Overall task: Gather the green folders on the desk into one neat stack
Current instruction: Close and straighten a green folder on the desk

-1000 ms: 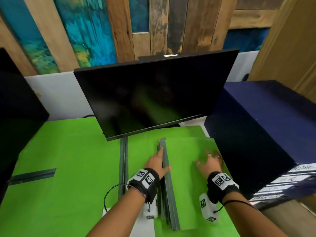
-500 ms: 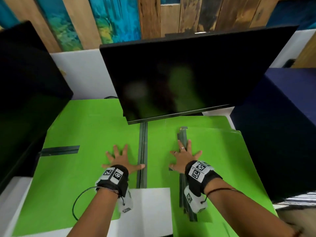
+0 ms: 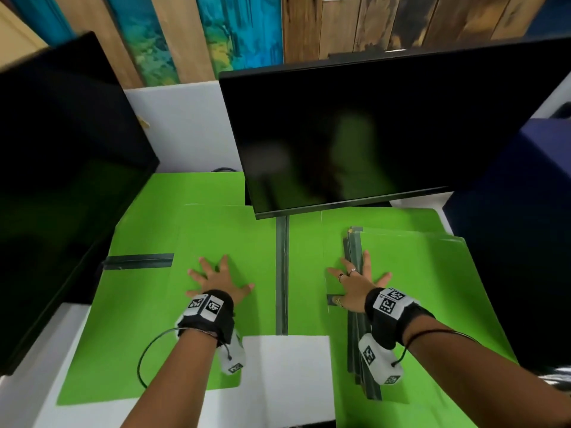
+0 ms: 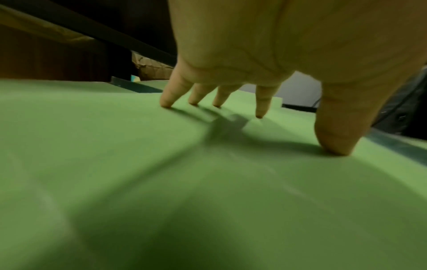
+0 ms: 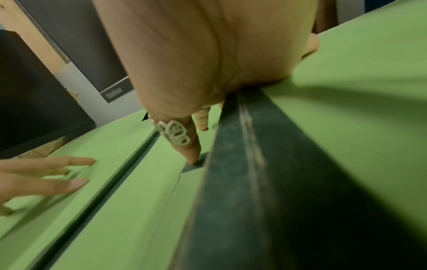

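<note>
Several bright green folders with dark spines cover the white desk (image 3: 284, 362). A stack of folders (image 3: 432, 288) lies at the right, dark spines (image 3: 355, 344) facing left. My right hand (image 3: 355, 279) rests flat with spread fingers across those spines (image 5: 245, 173). An open folder (image 3: 148, 319) lies flat at the left, and my left hand (image 3: 216, 278) presses it with straight spread fingertips (image 4: 259, 113). More green folders (image 3: 197, 186) lie under it toward the back. Neither hand holds anything.
A black monitor (image 3: 386, 134) overhangs the folders at the back centre, and a second dark screen (image 3: 61, 180) stands at the left. A dark blue box (image 3: 525, 242) borders the stack on the right. Bare white desk shows near the front edge.
My left hand moved from the stack's spines onto the left folder. My right hand shifted left from the stack's cover onto its spines. The head view swung left.
</note>
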Tool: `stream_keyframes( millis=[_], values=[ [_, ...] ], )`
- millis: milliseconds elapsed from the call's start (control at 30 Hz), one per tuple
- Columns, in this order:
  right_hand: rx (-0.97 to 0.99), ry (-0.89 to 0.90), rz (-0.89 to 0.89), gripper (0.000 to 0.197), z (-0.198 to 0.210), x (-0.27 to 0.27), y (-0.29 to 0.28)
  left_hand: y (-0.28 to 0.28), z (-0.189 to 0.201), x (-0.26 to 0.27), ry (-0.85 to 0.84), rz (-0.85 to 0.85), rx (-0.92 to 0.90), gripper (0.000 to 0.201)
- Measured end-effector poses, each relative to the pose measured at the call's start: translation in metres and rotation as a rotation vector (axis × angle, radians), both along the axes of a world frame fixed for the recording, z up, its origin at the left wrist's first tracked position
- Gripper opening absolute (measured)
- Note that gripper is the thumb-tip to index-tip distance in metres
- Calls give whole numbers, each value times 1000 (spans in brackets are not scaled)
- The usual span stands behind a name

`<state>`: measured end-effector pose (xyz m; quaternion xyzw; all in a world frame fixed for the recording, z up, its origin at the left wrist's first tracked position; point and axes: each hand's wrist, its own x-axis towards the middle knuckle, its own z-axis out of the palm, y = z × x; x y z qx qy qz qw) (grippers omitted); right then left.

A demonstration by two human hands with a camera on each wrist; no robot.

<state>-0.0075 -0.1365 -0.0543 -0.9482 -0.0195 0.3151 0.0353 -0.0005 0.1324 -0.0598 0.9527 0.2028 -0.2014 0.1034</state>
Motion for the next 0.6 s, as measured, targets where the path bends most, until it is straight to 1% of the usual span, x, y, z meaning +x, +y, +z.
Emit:
stream_keyframes(
  millis=[100, 167, 233, 267, 400, 467, 600],
  values=[
    [-4, 15, -5, 70, -2, 0, 1, -34, 0, -5, -59, -131, -57, 72],
    [-7, 19, -6, 70, -3, 1, 1, -60, -2, -10, -46, -174, -97, 66],
    [-13, 20, -8, 69, -3, 0, 1, -81, -6, -10, 1, -164, -49, 67],
    [-15, 22, -8, 69, -2, 0, 1, -87, -9, -8, 19, -147, -23, 64],
    [-18, 25, -1, 69, 0, -1, 1, -99, -2, 0, 78, -142, -17, 38],
    [-10, 23, 1, 70, 0, 0, 0, -98, 6, -1, 85, -156, -63, 31],
    [3, 22, -23, 82, 2, 1, -2, -83, 23, -4, 2, -168, -283, 17]
  ],
)
